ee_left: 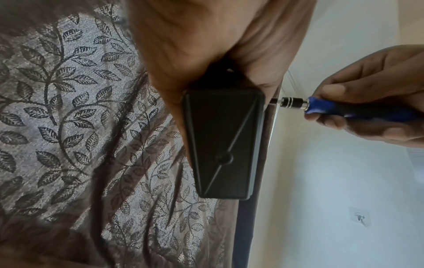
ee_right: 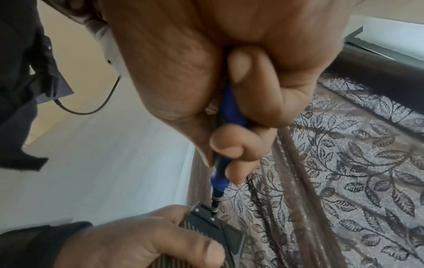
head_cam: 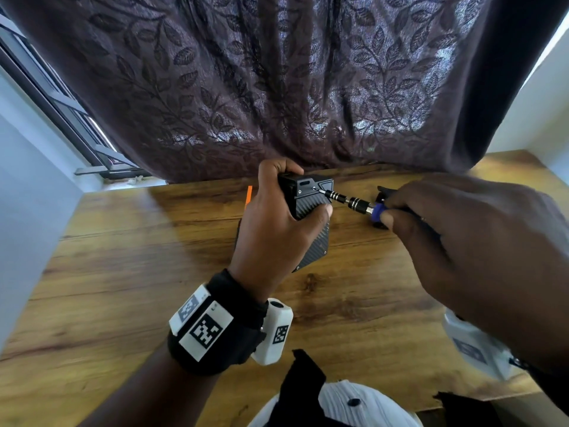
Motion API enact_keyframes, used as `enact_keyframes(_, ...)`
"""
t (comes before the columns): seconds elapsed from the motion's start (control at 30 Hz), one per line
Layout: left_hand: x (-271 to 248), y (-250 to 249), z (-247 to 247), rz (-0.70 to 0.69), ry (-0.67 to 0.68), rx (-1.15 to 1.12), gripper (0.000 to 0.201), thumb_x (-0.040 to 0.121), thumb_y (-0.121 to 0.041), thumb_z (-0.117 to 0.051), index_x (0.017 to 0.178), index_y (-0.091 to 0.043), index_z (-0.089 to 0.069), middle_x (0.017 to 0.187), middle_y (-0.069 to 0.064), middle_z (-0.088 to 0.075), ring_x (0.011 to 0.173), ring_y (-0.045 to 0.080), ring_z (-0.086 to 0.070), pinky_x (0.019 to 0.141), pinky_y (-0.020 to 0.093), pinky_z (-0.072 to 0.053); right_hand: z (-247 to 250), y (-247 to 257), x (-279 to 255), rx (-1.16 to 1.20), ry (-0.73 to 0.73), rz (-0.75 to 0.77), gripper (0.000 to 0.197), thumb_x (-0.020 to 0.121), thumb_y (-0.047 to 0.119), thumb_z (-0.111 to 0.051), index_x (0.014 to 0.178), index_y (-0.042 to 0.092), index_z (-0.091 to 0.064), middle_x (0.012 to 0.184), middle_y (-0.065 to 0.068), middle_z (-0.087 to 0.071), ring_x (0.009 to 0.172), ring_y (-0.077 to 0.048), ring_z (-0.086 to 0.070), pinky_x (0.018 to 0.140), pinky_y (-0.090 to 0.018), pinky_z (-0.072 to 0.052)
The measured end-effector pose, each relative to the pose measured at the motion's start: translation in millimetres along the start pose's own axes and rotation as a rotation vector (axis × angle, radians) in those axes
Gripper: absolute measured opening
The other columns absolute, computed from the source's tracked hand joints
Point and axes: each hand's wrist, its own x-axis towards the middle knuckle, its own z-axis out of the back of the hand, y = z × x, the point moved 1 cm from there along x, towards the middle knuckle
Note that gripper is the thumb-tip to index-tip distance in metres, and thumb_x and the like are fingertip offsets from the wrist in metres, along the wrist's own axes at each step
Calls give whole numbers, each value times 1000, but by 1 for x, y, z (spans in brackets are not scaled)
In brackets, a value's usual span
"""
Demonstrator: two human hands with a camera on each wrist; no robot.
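Firmly the left hand [head_cam: 271,232] clasps the stiff-looking, probably light black housing [head_cam: 311,208] by its sides. Meanwhile the right hand [head_cam: 468,241] pinches the screwdriver [head_cam: 351,203] by its handle.

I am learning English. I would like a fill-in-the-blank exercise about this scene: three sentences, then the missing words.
1. The right hand grips a screwdriver whose handle is ______.
2. The left hand holds a black box, and the screwdriver's tip sits on a small ______ in it.
3. Behind the wooden table hangs a dark curtain patterned with ______.

Missing words: blue; screw; leaves.
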Motion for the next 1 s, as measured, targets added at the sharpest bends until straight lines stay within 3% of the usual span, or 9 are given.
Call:
enact_keyframes(0.13, 0, -3, 0, 14, -6, 5, 50, 85, -19, -83, 119, -20, -47, 92, -12, -64, 83, 4, -66, 73, 33, -57, 3, 1, 6, -10, 17, -40, 27, 81, 40, -73, 97, 21, -63, 91, 10, -55, 63, -16, -50, 55, -17, -32)
enact_keyframes(0.2, 1, -4, 1, 4, -4, 15, 49, 85, -19, -83, 118, -21, -46, 90, -13, -64, 81, 3, -66, 71, 29, -56, 3, -1, 6, -20, 21, -38, 24, 76, 33, -77, 93, 21, -66, 87, 6, -61, 63, -20, -55, 53, -21, -38)
enact_keyframes(0.33, 4, -5, -1, -19, -1, 52, 50, 85, -19, -83, 116, -21, -45, 89, -13, -63, 82, 2, -65, 66, 19, -52, 6, 0, 7, 52, 47, -124, 18, 84, 42, -67, 80, 25, -73, 66, 9, -64, 57, -17, -58, 53, -32, -47)
enact_keyframes(0.5, 6, -2, 0, -39, 46, 78, 49, 87, -18, -82, 118, -21, -44, 91, -13, -62, 83, -1, -63, 66, 10, -45, 2, -3, 16, 166, 148, -262, 28, 74, 61, -65, 88, 37, -62, 63, 25, -60, 65, 10, -52, 60, -15, -36)
enact_keyframes(0.57, 5, -1, 0, -44, 50, 70, 48, 87, -18, -82, 118, -20, -45, 94, -12, -63, 84, 0, -63, 66, 9, -45, 7, -5, 18, 154, 141, -261, 33, 68, 57, -73, 89, 37, -57, 71, 28, -57, 68, 10, -50, 59, -16, -36)
enact_keyframes(0.67, 5, -2, 1, -39, 52, 67, 47, 88, -20, -81, 118, -20, -45, 94, -11, -64, 83, 3, -64, 64, 11, -46, 8, -6, 18, 149, 83, -266, 24, 67, 49, -78, 79, 35, -63, 67, 22, -58, 64, 1, -55, 59, -31, -49)
enact_keyframes(0.77, 7, -3, 2, -37, 48, 73, 47, 88, -20, -81, 118, -22, -44, 93, -13, -63, 86, 2, -65, 65, 14, -49, 5, -2, 14, 224, 80, -301, 20, 76, 54, -70, 71, 35, -68, 54, 14, -60, 54, -7, -59, 60, -34, -53)
enact_keyframes(0.87, 10, -3, 3, -52, 61, 89, 48, 87, -19, -81, 116, -23, -43, 92, -13, -62, 84, 2, -64, 64, 12, -47, 0, -1, 11, 262, 130, -320, 38, 88, 54, -60, 60, 28, -65, 49, 5, -60, 48, -14, -58, 56, -38, -52)
enact_keyframes(1.0, 9, 0, 4, -24, 74, 85, 47, 87, -20, -81, 116, -24, -44, 92, -13, -63, 83, -2, -64, 64, 9, -45, -6, 0, 11, 240, 119, -335, 28, 76, 61, -68, 82, 35, -60, 65, 18, -61, 65, 1, -57, 55, -22, -39)
